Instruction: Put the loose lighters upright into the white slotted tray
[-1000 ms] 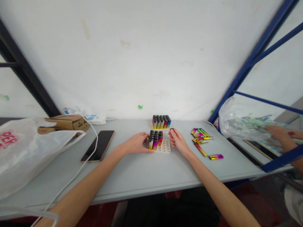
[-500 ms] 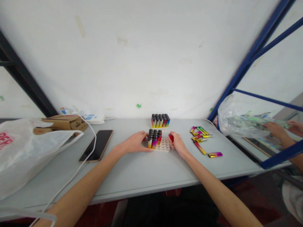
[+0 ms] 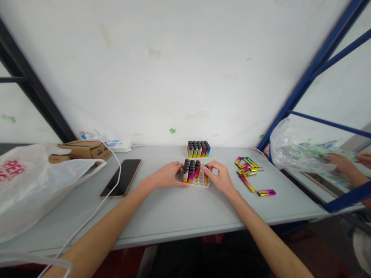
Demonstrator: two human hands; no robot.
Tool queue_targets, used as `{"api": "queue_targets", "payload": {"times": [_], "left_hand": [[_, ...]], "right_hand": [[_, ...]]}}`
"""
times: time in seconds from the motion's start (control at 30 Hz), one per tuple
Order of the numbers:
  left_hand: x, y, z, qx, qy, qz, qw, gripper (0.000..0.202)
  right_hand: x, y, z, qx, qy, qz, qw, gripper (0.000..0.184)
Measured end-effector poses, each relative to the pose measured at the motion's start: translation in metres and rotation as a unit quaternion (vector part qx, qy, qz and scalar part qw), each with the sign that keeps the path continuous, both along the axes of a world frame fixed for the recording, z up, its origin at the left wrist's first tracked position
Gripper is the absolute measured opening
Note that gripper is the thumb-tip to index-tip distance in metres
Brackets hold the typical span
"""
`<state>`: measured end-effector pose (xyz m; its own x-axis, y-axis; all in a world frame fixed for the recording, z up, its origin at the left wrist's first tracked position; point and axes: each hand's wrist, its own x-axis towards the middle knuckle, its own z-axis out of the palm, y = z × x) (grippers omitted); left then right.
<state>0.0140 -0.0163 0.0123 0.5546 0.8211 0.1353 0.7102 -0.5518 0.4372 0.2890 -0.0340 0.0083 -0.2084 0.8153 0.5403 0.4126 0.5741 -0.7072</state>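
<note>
A white tray (image 3: 199,183) with round holes lies mid-table, its left half filled with several upright colourful lighters (image 3: 191,171). My left hand (image 3: 166,175) rests against the tray's left side, fingers curled on it. My right hand (image 3: 220,176) is at the tray's right side, fingers pinched round one lighter (image 3: 206,175) standing upright at the tray's right edge. Behind it stands a second tray full of lighters (image 3: 198,149). Several loose lighters (image 3: 248,170) lie on the table right of my right hand.
A phone (image 3: 121,177) with a white cable lies to the left, beside a cardboard box (image 3: 84,150) and a white plastic bag (image 3: 34,181). At the right, behind a blue frame (image 3: 304,81), another person's hands (image 3: 342,164) handle a clear bag (image 3: 292,150).
My right hand brought a lighter from beside the tray onto the tray's right side and stood it upright. My left hand stayed at the tray.
</note>
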Motion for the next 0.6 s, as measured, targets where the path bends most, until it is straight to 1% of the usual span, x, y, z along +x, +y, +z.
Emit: {"api": "queue_targets", "payload": {"times": [0.1, 0.2, 0.33, 0.43, 0.53, 0.6], "left_hand": [[0.000, 0.000, 0.000, -0.004, -0.005, -0.001, 1.000, 0.064], [0.000, -0.001, 0.000, -0.003, -0.010, 0.004, 1.000, 0.063], [-0.001, 0.000, -0.001, 0.000, -0.018, 0.003, 1.000, 0.062], [-0.001, 0.000, -0.002, 0.000, -0.013, -0.001, 1.000, 0.062], [0.000, 0.000, -0.001, 0.002, -0.011, 0.003, 1.000, 0.063], [0.000, -0.001, 0.001, 0.006, -0.009, 0.005, 1.000, 0.063]], "right_hand": [[-0.005, -0.004, 0.000, -0.044, 0.000, 0.001, 0.999, 0.041], [-0.007, -0.006, 0.000, -0.053, -0.004, 0.001, 0.999, 0.043], [-0.001, -0.002, 0.004, -0.031, -0.095, 0.033, 0.994, 0.047], [0.004, 0.005, 0.009, 0.007, -0.168, 0.064, 0.984, 0.050], [0.001, 0.011, 0.010, 0.035, -0.230, 0.049, 0.971, 0.051], [-0.003, 0.012, 0.007, 0.027, -0.266, 0.021, 0.963, 0.055]]}}
